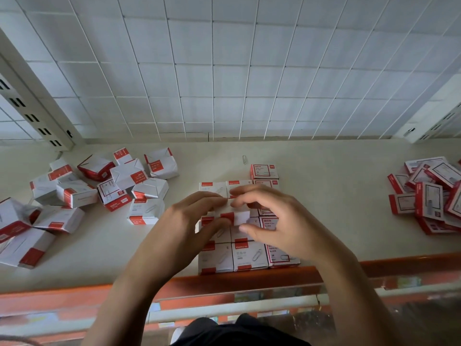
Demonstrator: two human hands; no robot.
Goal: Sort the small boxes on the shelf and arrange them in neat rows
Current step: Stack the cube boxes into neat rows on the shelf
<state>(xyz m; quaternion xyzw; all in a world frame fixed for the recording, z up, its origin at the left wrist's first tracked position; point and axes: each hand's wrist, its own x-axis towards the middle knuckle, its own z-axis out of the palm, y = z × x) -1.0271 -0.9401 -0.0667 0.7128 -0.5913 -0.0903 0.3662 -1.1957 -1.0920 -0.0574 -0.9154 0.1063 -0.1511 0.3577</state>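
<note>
The left hand [189,216] and right hand [277,221] pinched one box [238,218] in a narrow grip just above the neat rows [249,255] near the shelf [336,196] front, evidently mid-placement; the next move seemingly called for seating it square among its neighbours, with loose piles [74,191] left to sort.

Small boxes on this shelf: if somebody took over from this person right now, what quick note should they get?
Left hand and right hand: the fingers of both pinch one small box just over the neat block.
Done: that block, a few rows of boxes, sits mid-shelf by the front edge.
Left: set the held box down, then sort the jumbled pile on the left and the pile on the right into rows.
A loose paper clip lies behind the block on the shelf.
</note>
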